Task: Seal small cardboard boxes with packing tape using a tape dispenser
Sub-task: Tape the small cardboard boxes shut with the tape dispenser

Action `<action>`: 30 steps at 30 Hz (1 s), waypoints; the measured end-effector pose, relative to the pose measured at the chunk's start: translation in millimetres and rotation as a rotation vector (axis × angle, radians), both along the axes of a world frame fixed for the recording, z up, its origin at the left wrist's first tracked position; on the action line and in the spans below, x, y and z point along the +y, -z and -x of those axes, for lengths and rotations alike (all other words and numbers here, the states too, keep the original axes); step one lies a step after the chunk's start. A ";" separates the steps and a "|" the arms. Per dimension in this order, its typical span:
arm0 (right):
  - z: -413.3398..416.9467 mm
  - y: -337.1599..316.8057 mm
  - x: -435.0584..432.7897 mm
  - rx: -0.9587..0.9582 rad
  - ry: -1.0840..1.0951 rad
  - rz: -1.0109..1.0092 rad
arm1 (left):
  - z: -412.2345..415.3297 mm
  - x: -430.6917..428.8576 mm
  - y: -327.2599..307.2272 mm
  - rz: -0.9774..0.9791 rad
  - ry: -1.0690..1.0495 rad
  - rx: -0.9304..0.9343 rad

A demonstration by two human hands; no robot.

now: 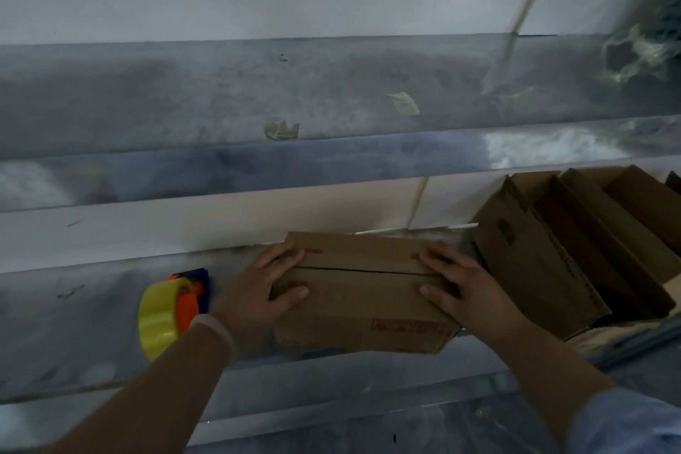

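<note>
1. Table [92, 324]: grey, scuffed metal. It carries everything I list below.

2. Stack of open boxes [552, 251]: on the right, leaning, flaps up, not yet closed. One side has a dark printed mark that is too blurred for me to read.

3. Cardboard box [361, 302]: at the centre of the table, just beside the stack. Its long axis runs left to right. The top flaps are folded shut and the seam [365, 270] follows that same axis, with no tape that I can make out.

4. Left grip [265, 287]: flat on the left end of the box, fingers straight across the top flaps and thumb on the near face. It presses and clasps nothing.

5. Right grip [464, 291]: mirrors it on the right end, also flat and unclenched, pressing down.

6. Tape dispenser [173, 310]: orange and blue body with a yellow roll, lying on the table just left of the left grip and untouched. I judge the left grip is much the nearer. The dispenser has to travel rightward along the seam, so one grip must release the flaps to fetch it.

7. Red print [409, 328]: on the near face of the box, lower right. I cannot read it, and I can make out no brand.

8. Tape scraps [403, 103]: stuck on the back panel, well apart from the work.
</note>
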State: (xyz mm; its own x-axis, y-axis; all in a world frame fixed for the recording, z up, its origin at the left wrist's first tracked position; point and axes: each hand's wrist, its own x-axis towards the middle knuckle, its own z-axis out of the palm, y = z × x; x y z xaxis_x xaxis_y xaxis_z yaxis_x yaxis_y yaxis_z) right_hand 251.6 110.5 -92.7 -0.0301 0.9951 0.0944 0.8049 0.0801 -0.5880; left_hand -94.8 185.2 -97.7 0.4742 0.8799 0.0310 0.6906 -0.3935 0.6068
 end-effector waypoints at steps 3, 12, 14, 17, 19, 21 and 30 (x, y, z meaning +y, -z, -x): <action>2.1 -5.8 14.7 -0.116 -0.074 0.068 | -0.2 -12.5 1.6 -0.059 -0.105 -0.037; 30.8 -5.8 26.2 -0.502 -0.055 0.054 | 5.9 -16.3 4.0 -0.080 -0.109 0.124; 41.3 -8.8 27.0 -0.609 -0.065 -0.007 | 6.0 -14.5 5.0 -0.094 -0.137 0.126; 71.7 -14.9 23.9 -0.512 -0.199 -0.015 | 6.9 -14.6 3.9 -0.125 -0.153 0.145; 89.7 -14.0 22.4 -0.471 -0.268 0.017 | 6.2 -14.8 3.4 -0.153 -0.162 0.145; 97.6 -10.8 22.7 -0.525 -0.272 0.032 | 3.4 -17.8 3.6 -0.154 -0.163 0.159; 100.2 -6.3 30.4 -0.600 -0.242 0.065 | 61.9 -33.6 -8.5 -0.372 -0.864 -0.069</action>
State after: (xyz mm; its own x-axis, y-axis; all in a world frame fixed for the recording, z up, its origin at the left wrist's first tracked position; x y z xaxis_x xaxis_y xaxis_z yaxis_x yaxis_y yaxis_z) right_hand 151.5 140.9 -86.5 -0.2832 0.9566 -0.0685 0.9586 0.2801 -0.0518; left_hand -156.7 151.6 -89.2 -0.3516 0.8538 0.3838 0.8006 0.0617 0.5961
